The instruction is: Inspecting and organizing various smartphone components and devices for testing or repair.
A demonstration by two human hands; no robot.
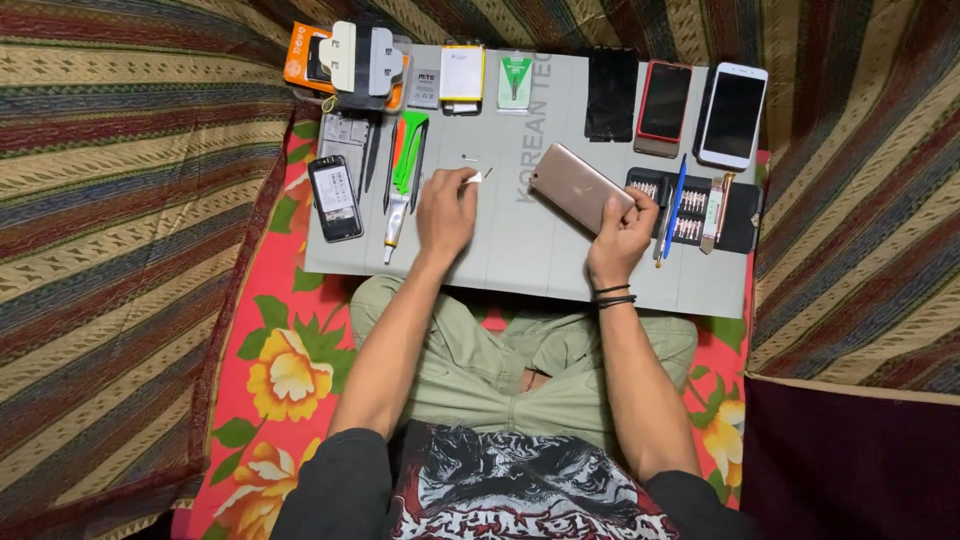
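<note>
My right hand (622,235) grips a rose-gold phone (575,183), back side up, tilted across the grey work mat (520,250). My left hand (446,208) rests on the mat with its fingertips pinched on a small white piece (474,177). A tiny metal part (469,157) lies just beyond that hand. To the left of it are a glue tube (395,218) and green and orange pry tools (408,150).
An opened dark phone (335,197) and a circuit frame (344,135) lie at the mat's left. Boxes and packets (462,73) line the back edge, with a black screen (611,95), a red-edged phone (664,105) and a white phone (733,115). A screwdriver bit case (700,205) sits at the right.
</note>
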